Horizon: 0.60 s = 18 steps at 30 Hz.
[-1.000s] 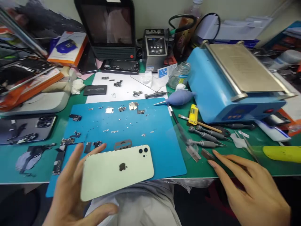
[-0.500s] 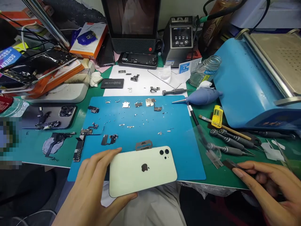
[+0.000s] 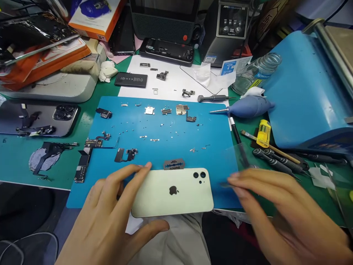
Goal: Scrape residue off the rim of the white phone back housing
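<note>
A pale green smartphone [image 3: 154, 197] lies back up at the front edge of the blue mat, its two camera lenses at the upper right. My left hand [image 3: 110, 206] grips its left end, fingers over the far edge and thumb along the near edge. Just right of the phone, my right hand [image 3: 275, 206] pinches a thin dark blade [image 3: 226, 184], blurred by motion; its exact kind is unclear. A razor blade [image 3: 174, 164] marked DORCO sits against the phone's far edge.
Small parts and screws cover the blue mat [image 3: 165, 152], with a logic board [image 3: 82, 165] at its left. Behind lie a battery [image 3: 131, 80] and a screwdriver [image 3: 213, 98]. A blue air blower [image 3: 248, 107], glass jar [image 3: 256, 73] and several screwdrivers stand or lie right.
My right hand has moved left with the thin blade, from the table's right side to near the phone. The phone has levelled and settled lower onto the mat's edge. The view has shifted.
</note>
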Each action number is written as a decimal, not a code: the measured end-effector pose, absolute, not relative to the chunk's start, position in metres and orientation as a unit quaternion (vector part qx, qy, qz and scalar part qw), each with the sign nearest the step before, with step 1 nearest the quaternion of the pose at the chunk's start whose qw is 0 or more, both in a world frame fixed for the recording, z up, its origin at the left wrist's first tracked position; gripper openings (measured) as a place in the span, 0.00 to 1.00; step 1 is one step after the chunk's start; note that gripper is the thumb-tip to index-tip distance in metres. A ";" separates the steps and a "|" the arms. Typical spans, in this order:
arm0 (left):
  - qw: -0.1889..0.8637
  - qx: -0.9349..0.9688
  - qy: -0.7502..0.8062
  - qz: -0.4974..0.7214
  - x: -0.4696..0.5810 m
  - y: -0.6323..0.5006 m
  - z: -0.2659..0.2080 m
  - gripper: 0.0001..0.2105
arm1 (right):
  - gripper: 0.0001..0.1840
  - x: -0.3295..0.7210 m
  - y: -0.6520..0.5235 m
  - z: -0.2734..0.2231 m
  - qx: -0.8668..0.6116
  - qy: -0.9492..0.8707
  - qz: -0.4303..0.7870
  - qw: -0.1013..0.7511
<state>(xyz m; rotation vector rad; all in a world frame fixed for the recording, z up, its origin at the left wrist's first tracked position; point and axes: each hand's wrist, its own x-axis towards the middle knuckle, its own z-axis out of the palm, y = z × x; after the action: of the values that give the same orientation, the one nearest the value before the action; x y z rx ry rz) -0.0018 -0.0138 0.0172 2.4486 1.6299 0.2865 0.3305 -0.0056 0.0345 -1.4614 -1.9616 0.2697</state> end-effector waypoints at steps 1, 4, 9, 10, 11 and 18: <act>0.093 0.826 0.547 0.094 -0.002 -0.013 0.016 0.44 | 0.11 0.314 0.007 0.039 -0.539 -0.773 0.106 0.316; 0.095 0.828 0.543 0.101 -0.001 -0.010 0.014 0.42 | 0.09 0.293 0.032 0.040 -0.515 -0.794 0.119 0.302; 0.102 0.822 0.545 0.127 -0.001 -0.009 0.010 0.42 | 0.08 0.297 0.039 0.033 -0.502 -0.806 0.130 0.284; 0.103 0.821 0.546 0.130 -0.001 -0.009 0.010 0.42 | 0.08 0.297 0.039 0.033 -0.502 -0.807 0.131 0.281; 0.103 0.821 0.544 0.136 -0.001 -0.009 0.010 0.42 | 0.08 0.297 0.038 0.033 -0.503 -0.807 0.134 0.278; 0.117 0.802 0.574 0.117 0.003 -0.012 0.017 0.35 | 0.09 0.296 0.039 0.033 -0.503 -0.809 0.161 0.256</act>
<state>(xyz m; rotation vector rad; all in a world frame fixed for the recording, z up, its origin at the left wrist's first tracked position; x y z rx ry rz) 0.0028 -0.0123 0.0170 2.3469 1.6817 0.3438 0.2963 0.0388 0.0328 -1.3659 -2.1967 0.4372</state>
